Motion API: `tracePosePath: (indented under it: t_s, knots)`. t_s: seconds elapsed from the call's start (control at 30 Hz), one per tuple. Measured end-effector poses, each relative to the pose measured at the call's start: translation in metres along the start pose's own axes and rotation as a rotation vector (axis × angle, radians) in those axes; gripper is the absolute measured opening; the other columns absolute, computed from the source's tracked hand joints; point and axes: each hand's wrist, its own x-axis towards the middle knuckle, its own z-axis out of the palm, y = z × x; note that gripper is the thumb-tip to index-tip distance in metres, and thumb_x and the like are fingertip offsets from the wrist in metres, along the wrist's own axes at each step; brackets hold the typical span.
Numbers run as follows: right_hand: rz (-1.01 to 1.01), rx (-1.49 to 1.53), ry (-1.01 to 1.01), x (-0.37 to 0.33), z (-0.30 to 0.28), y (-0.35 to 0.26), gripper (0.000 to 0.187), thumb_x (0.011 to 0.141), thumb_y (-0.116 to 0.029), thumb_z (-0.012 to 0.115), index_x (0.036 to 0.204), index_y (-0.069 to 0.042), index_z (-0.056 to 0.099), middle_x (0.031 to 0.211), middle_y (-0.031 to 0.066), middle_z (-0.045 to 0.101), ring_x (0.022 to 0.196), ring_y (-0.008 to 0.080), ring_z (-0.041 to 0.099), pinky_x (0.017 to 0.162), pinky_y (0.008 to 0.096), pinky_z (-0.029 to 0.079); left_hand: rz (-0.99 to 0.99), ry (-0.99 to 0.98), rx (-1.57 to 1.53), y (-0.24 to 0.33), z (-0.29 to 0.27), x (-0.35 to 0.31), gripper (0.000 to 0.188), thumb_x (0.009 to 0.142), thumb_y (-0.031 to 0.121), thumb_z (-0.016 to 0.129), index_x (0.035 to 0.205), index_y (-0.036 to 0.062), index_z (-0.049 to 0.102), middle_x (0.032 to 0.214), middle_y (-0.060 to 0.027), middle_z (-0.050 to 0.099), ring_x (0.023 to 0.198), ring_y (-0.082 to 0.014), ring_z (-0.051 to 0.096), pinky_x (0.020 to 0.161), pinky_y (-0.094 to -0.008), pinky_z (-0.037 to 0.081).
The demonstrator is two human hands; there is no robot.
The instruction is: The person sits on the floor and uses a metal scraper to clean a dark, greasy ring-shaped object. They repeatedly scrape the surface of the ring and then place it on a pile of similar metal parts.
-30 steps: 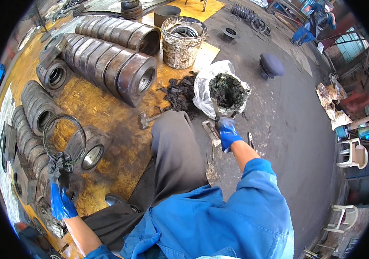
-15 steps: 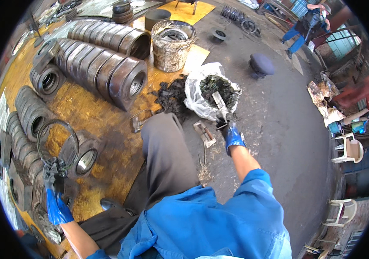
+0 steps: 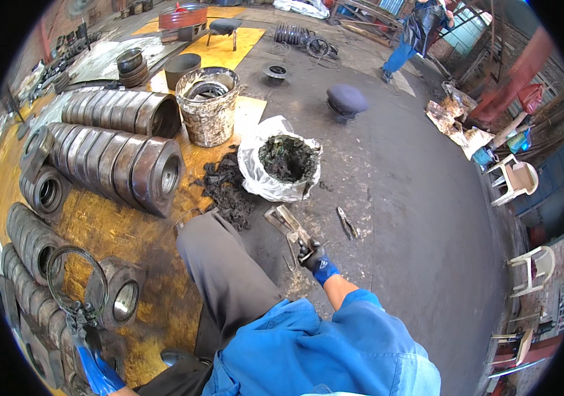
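My left hand [image 3: 84, 336], in a blue glove blackened at the fingers, is closed on a thin dark ring [image 3: 102, 280] and holds it upright at the left. In a similar glove, my right hand [image 3: 315, 257] is low over the floor. Its fingers curl at the near end of a pale, flat, dirty tool [image 3: 283, 219] whose exact kind I cannot make out. A pair of pliers [image 3: 346, 223] lies on the floor to the right of this hand. Beyond the hand stands a white plastic bag [image 3: 255, 175] with dark, greasy fibrous stuff [image 3: 288, 158] inside.
Rows of heavy metal rings [image 3: 104, 158] lie on the stained yellow boards [image 3: 163, 264] at left. A dirty bucket [image 3: 208, 122] holds more rings. Dark scraps [image 3: 229, 191] lie beside the bag. A round stool [image 3: 346, 100], white chairs [image 3: 516, 178] and a person [image 3: 414, 36] are farther off.
My right hand has drawn back from over the bag toward me and lower. Pliers now show on the floor to its right. My left hand still holds the ring; the whole view has shifted.
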Motion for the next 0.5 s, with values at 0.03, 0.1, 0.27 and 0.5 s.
tracePosePath:
  t_s: [0.03,0.1,0.27,0.5]
  knots:
    - [0.022,0.014,0.019,-0.004,0.003,0.0,0.027,0.098,-0.038,0.042,0.106,-0.017,0.057,0.103,0.0105,0.07,0.058,0.0206,0.053,0.051,0.0367,0.037,0.004,-0.006,-0.004,0.009,0.002,0.003,0.035,0.099,0.017,0.052,0.126,-0.0044,0.057,0.119,-0.0154,0.063,0.103,-0.0223,0.06,0.09,-0.033,0.048]
    - [-0.018,-0.043,-0.058,-0.007,0.019,-0.008,0.031,0.099,-0.039,0.041,0.113,-0.016,0.057,0.101,0.0086,0.07,0.059,0.0198,0.053,0.053,0.0366,0.04,0.01,-0.022,-0.035,0.027,0.011,0.01,0.034,0.099,0.017,0.052,0.125,-0.004,0.058,0.118,-0.0145,0.063,0.102,-0.0217,0.06,0.089,-0.0328,0.048]
    - [-0.131,-0.15,-0.349,-0.031,0.17,-0.019,0.03,0.099,-0.04,0.044,0.104,-0.016,0.06,0.09,0.0042,0.067,0.062,0.0185,0.056,0.053,0.0368,0.042,0.029,-0.062,-0.105,0.06,0.022,0.023,0.032,0.098,0.016,0.054,0.123,-0.0029,0.059,0.115,-0.0125,0.064,0.1,-0.0203,0.06,0.088,-0.0321,0.048]
    - [-0.13,-0.31,-0.632,-0.162,0.428,0.046,0.05,0.099,-0.05,0.044,0.103,-0.003,0.06,0.08,0.0086,0.065,0.059,0.019,0.054,0.052,0.0359,0.049,0.035,-0.125,-0.216,0.096,0.036,0.033,0.029,0.097,0.015,0.055,0.12,-0.0015,0.06,0.11,-0.0096,0.065,0.098,-0.0182,0.06,0.086,-0.0312,0.048]
